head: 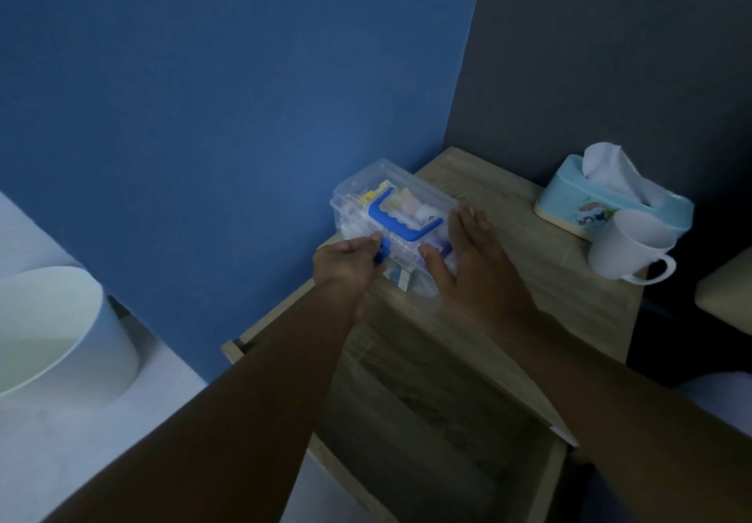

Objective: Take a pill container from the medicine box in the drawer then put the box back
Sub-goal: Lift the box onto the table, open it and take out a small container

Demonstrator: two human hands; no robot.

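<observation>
A clear plastic medicine box (390,217) sits on the wooden table (525,254), near its left edge and close to the blue wall (203,115). Its lid carries a blue handle (401,219), and packets and small items show through the walls (too blurred to pick out a pill container among them). The left hand (350,264) is curled at the near left end of the box, fingers pinched on a small blue latch (382,256) there. The right hand (468,262) lies spread and flat against the near right end of the box, thumb on the front wall, gripping nothing. Below the hands the drawer (431,412) stands pulled out, its inside dim. Further right on the table are a light blue tissue box (590,205) and, touching it in front, a white mug (626,245). A white bin (57,327) stands on the floor at the left.
</observation>
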